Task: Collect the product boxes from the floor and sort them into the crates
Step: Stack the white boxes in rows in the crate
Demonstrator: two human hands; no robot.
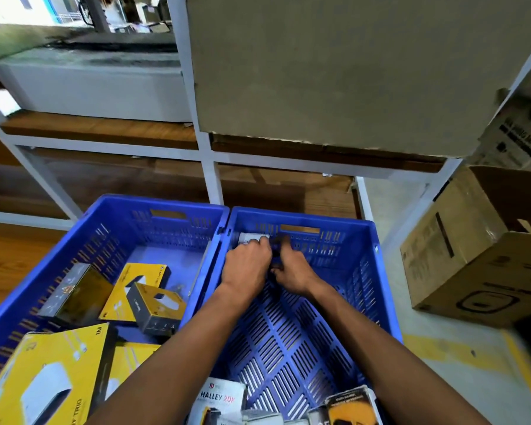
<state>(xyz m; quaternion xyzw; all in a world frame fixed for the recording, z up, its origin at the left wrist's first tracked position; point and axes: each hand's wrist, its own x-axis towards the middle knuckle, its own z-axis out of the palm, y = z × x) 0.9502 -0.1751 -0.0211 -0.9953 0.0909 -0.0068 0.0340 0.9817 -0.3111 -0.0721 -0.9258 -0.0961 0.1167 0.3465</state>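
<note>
nearest me, at the bottom edge of the right crate (383, 289), a white box marked "halley 20k" (219, 400) lies beside a dark box with orange print (350, 404). both are loose on the slotted floor, well apart from my hands.

both forearms reach over that bare slotted floor to the crate's far left corner. my left hand (247, 266) has its fingers curled over a small white box (252, 239) that stands against the far wall, just under the handle slot; that grip is grasping the box from above and the near side. my right hand (292, 271) sits just beside it, touching the left, fingers bent round something dark (281, 243) next to the white box. it is blurred, so i cannot tell what it is, nor whether that grip truly holds it.

left crate (83, 246), rim to rim with the right one: a big yellow box (43, 375) at the near corner, further in a small grey-and-yellow box (157, 308) tilted on a flat yellow one (129, 289), and a dark box (77, 292) leaning near the left wall.

beyond the crates, a white shelf frame (206, 167) with wooden boards. to the right on the floor, a brown carton (472, 250).
</note>
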